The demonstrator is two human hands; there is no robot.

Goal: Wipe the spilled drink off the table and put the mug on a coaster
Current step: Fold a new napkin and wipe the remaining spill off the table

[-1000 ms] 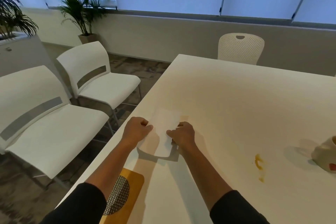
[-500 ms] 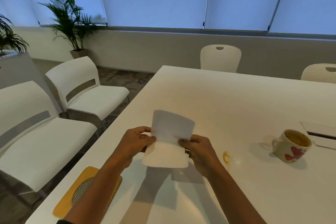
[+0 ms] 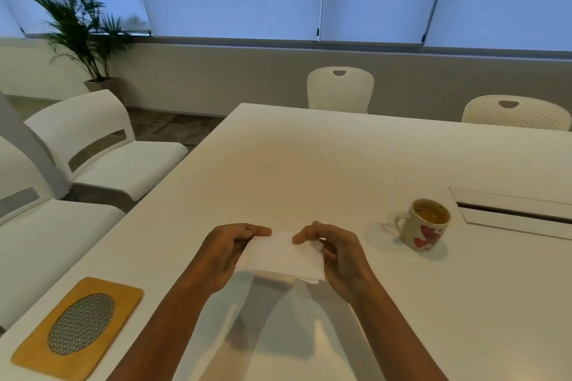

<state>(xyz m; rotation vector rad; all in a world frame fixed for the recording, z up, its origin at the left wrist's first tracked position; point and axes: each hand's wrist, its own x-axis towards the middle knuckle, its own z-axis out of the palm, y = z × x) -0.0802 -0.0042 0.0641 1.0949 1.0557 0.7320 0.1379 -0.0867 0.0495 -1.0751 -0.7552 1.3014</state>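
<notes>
both hands, left hand [image 3: 227, 252] and right hand [image 3: 339, 255], pinch a folded white tissue [image 3: 280, 255] above the table [image 3: 309, 164], mug [image 3: 424, 224] at 2 o'clock, coaster [image 3: 79, 326] at 8.

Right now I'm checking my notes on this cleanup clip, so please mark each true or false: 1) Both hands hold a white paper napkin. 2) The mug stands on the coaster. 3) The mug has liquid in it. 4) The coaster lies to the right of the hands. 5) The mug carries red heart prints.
1) Both hands hold a white paper napkin: true; the left hand and right hand grip its sides.
2) The mug stands on the coaster: false; it stands on the bare table, far from the coaster.
3) The mug has liquid in it: true.
4) The coaster lies right of the hands: false; it lies left, near the table's edge.
5) Red hearts on the mug: true.
</notes>
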